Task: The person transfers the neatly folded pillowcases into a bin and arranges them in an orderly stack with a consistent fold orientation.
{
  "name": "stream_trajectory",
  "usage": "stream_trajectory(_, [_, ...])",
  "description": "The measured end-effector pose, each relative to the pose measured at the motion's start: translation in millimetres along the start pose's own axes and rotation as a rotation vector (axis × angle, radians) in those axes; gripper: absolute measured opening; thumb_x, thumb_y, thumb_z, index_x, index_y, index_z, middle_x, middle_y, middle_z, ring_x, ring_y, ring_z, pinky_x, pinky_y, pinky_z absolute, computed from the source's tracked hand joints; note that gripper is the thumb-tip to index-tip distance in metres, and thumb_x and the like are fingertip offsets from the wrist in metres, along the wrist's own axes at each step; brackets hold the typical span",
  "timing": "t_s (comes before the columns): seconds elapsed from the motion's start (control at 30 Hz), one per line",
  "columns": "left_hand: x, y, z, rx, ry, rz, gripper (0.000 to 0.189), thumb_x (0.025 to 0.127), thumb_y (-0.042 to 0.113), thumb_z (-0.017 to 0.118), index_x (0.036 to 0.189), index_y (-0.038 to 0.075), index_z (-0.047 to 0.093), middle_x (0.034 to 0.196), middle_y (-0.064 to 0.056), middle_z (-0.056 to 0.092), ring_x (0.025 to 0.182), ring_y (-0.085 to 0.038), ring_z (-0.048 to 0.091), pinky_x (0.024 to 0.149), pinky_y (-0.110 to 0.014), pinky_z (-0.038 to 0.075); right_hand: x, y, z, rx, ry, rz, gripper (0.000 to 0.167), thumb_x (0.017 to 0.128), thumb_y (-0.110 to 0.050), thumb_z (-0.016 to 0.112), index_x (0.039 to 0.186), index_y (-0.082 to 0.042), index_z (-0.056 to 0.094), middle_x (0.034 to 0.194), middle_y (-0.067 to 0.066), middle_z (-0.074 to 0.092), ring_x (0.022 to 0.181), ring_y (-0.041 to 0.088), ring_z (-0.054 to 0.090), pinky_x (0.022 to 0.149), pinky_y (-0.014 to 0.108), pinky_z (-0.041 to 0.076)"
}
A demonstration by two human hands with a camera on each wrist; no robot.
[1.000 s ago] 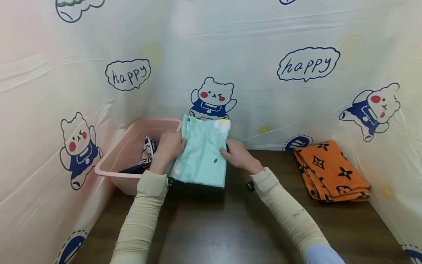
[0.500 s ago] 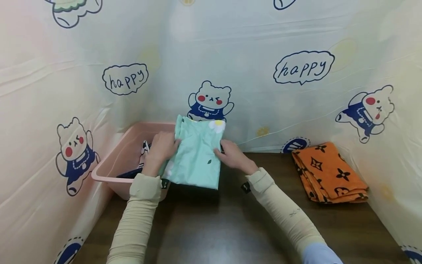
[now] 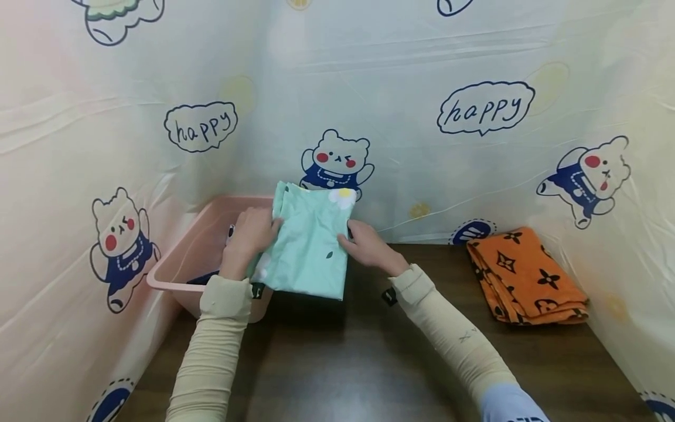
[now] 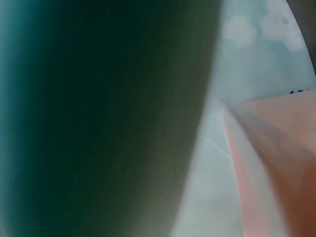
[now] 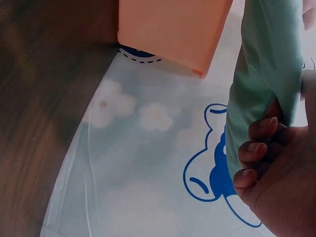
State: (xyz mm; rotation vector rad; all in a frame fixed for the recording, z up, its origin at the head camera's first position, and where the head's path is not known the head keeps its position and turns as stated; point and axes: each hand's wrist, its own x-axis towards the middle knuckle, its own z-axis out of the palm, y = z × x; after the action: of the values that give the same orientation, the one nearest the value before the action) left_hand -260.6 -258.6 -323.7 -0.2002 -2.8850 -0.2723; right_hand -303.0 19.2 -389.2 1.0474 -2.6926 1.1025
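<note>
A folded mint-green cloth (image 3: 310,243) with white daisies is held up between both hands. The left hand (image 3: 251,235) grips its left edge, over the near right part of a pink plastic basin (image 3: 181,258). The right hand (image 3: 369,246) pinches the right edge, thumb in front. Seen in the right wrist view, the fingers (image 5: 254,148) of that hand curl against the back of the green cloth (image 5: 266,64). Dark, blurred cloth (image 4: 108,118) fills most of the left wrist view, hiding the left fingers. Inside the basin a dark navy item (image 3: 203,278) shows in part.
On the right of the dark wooden table (image 3: 337,363) lies a folded orange cloth (image 3: 527,275) with black motifs. A printed plastic sheet (image 3: 401,117) with bears and "happy" bubbles stands behind and at both sides.
Both hands have carried the green cloth a little to the left, closer over the basin. It covers more of the basin's right side now. The orange cloth stays in place.
</note>
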Motion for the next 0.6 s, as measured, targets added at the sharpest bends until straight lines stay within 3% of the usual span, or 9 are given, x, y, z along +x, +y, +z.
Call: stream_trajectory(0.6, [-7.4,-11.0,-16.2,-0.04,0.022,-0.044,0.032,0.107,0.026,0.048,0.092,0.0,0.057,0.069,-0.012,0.048,0.068,-0.031,0.055,0.067,-0.042,0.044,7.8,-15,0,0.062,-0.019,-0.021,0.027,0.108,-0.028,0.047,0.127,-0.01,0.052,0.103,0.004,0.059,0.086,0.017,0.058,0.074,0.032,0.05])
